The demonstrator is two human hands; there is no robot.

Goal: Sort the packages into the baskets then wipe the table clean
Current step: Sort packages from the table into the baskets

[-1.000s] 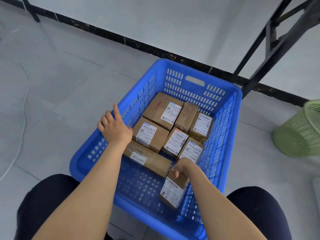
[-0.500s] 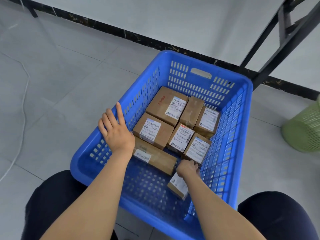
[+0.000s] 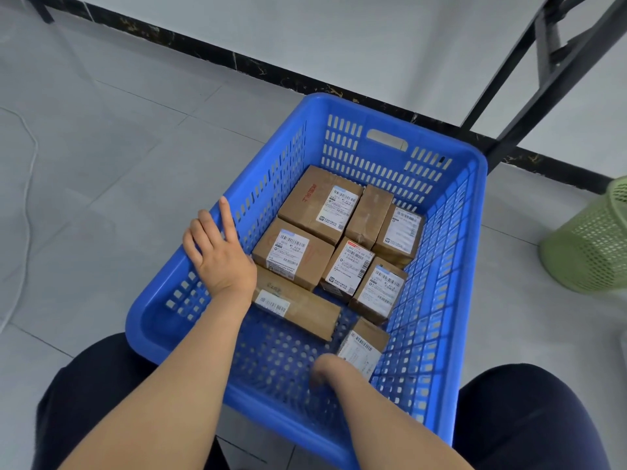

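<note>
So the blue plastic basket point(image 3: 400, 118) is sitting on the grey tiled floor point(image 3: 101, 164) right between the person's knees, and it's the rigid crate kind, with slotted walls and a floor full of round holes. Eight brown cardboard packages are lying inside, all boxy with white barcode labels stuck on. The big square box point(image 3: 319, 201) is sitting at the far end, a long flat box point(image 3: 295, 305) is lying across the middle, and one small package point(image 3: 364, 346) is resting on its own by the near right wall. The left hand point(image 3: 217, 252) is resting flat on the basket's left rim, fingers straight and a bit spread, gripping nothing. The right hand point(image 3: 327, 368) is hovering low over the holey floor just beside that small package, but it's too blurry for me to tell if the fingers are curling or touching it. A green mesh bin point(image 3: 590, 245) is standing off to the right.
</note>
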